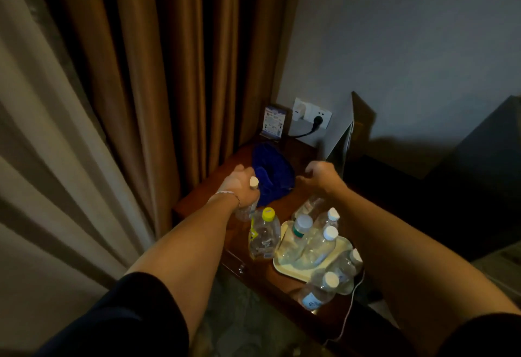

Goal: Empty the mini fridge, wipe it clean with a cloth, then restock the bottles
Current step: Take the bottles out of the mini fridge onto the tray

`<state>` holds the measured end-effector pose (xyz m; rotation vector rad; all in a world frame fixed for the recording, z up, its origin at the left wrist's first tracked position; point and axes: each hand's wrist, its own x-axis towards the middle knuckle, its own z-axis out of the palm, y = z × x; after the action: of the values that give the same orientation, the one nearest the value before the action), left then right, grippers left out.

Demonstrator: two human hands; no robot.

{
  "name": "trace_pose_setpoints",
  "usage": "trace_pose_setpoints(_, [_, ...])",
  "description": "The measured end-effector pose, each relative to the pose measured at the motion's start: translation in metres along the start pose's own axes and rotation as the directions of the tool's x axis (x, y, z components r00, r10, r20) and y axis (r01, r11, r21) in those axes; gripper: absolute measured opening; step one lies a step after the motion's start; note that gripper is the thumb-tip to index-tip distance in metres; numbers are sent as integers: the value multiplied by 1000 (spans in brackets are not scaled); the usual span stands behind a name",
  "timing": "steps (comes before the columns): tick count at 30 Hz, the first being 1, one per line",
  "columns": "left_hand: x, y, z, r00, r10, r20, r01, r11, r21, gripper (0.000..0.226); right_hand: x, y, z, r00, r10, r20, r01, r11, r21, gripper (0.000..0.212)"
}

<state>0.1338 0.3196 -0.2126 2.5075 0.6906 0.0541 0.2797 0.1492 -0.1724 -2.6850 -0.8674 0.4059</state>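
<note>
Above the wooden table (203, 201), left hand (239, 184) fingers grip a clear bottle (249, 204).

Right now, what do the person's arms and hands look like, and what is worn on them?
Both forearms are bare below dark sleeves pushed up near the elbows. The left hand has a thin, pale bracelet at the wrist. The right hand shows nothing worn.

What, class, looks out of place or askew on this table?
Two bottles stand off the tray near the table's front edge, where a knock could tip them. The blue cloth lies crumpled. The left hand grips a bottle. No spill shows.
</note>
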Motion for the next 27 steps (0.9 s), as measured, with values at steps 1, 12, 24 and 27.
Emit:
trace_pose_setpoints(1, [7,6,0,1000,10,-8,-10,1000,-5,30,4,9,-3,1000,20,-19,-20,1000,14,24])
trace_pose_setpoints(12, [89,69,49,994,92,58,-89,995,-54,26,80,85,27,979,198,52,-202,975,96,26])
trace_pose_setpoints(24, [138,76,96,988,86,125,-74,992,-100,24,136,122,81,934,317,165,-314,948,-42,58])
trace_pose_setpoints(27, [146,74,101,993,89,84,-78,988,-130,25,147,126,92,932,301,202,-297,954,-48,59])
